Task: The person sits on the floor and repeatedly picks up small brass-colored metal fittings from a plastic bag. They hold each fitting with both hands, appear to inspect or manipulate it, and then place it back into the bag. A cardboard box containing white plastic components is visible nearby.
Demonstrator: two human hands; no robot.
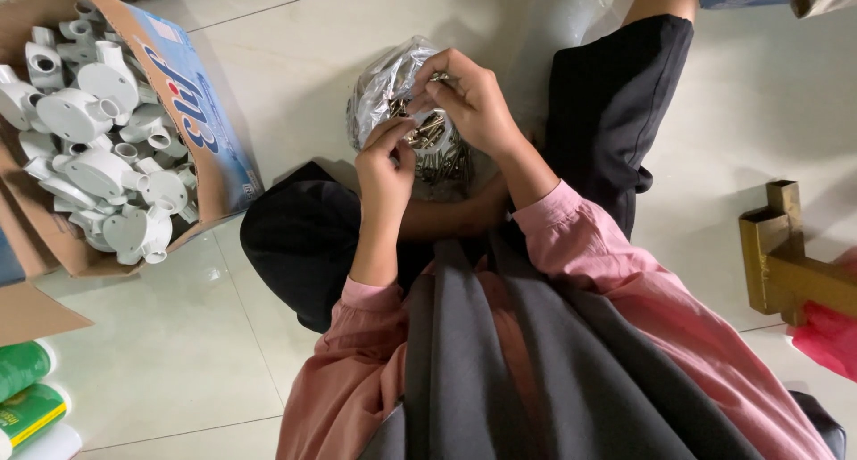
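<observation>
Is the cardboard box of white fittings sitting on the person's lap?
No: the cardboard box of white fittings rests on the tiled floor beside the person, apart from both legs.

place: we take it for a small workshop or storeroom | signs: pale tiled floor [161, 353] | cardboard box [210, 130] of white plastic conduit fittings [89, 157] | clear bag of metal screws [393, 90]

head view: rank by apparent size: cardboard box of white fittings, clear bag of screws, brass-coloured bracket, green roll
1. cardboard box, cut off by the frame edge
2. clear bag of screws, partly hidden behind the left hand and right hand
3. brass-coloured bracket
4. green roll

The last two are both cropped, so their order is unsure.
</observation>
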